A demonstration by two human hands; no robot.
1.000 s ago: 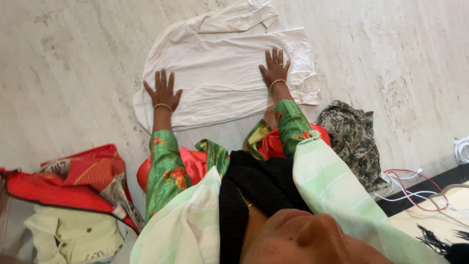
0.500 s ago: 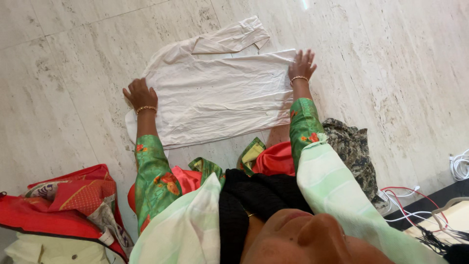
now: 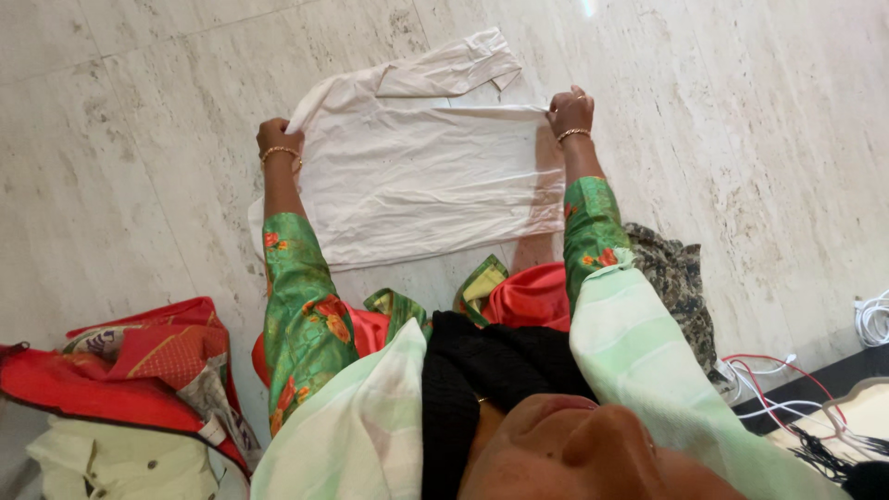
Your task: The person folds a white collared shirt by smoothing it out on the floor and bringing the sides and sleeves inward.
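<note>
Marble floor carries a white garment, both hands' grips, left hand and right hand, pinching its edge.

The white shirt lies creased and partly folded between the left hand and right hand. Each hand pinches its far edge. One sleeve lies folded across, beyond the hands.
</note>
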